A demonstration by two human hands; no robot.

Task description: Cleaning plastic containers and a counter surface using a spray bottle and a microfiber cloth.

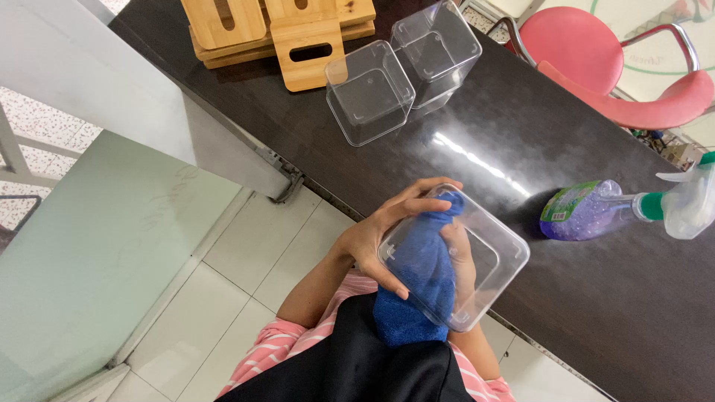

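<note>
My left hand [376, 232] grips the near rim of a clear square plastic container [500, 260], holding it tilted over the edge of the dark table [521, 126]. My right hand [462, 251] is inside the container, seen through the clear wall. It is closed on a blue cloth [418, 277] and presses the cloth against the inner wall. The lower end of the cloth hangs out toward my lap.
Two more clear square containers [369, 93] [438, 46] stand at the far side of the table, beside stacked wooden pieces with slots [275, 30]. A purple spray bottle [592, 212] lies on its side at the right. A red chair [596, 59] stands beyond the table.
</note>
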